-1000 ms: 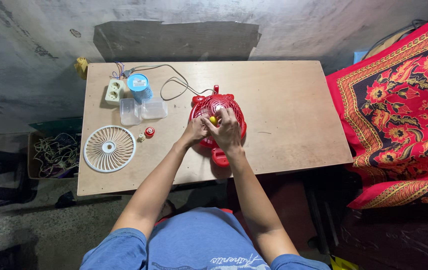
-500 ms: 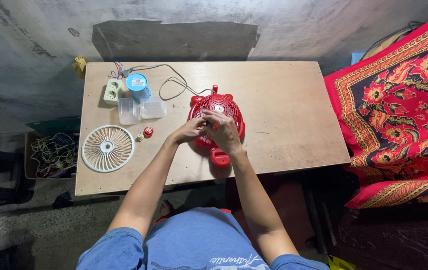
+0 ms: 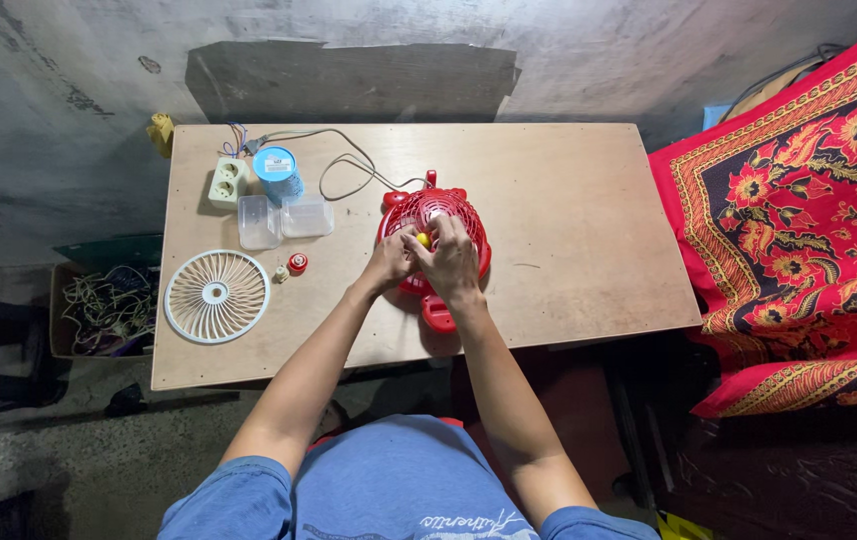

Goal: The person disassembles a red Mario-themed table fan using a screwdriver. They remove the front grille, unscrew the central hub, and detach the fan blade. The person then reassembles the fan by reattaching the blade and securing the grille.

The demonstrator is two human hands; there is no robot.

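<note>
Head view, looking straight down on a wooden counter [image 3: 569,200] set against a grey wall. A red fan [image 3: 433,235] lies flat near the middle of the counter, grille up, its base pointing toward the person and its cord [image 3: 349,170] running off to a white socket strip [image 3: 228,182] at the far left corner. Both hands meet over the fan's hub: the left hand [image 3: 392,264] and the right hand [image 3: 452,258] have their fingers curled in on a small yellow part [image 3: 424,239] at the centre; which hand actually pinches it cannot be told, since the fingers overlap. Judged by look, the fan is light moulded plastic, stiff at the rim but thin and breakable in the grille ribs; the rim or the base is the safer hold. Left of the fan, apart from it: a white grille [image 3: 217,296], a small red cap [image 3: 297,263], two clear tubs [image 3: 284,219], a blue roll [image 3: 277,168]. A red patterned cloth [image 3: 799,230] lies to the right.
</note>
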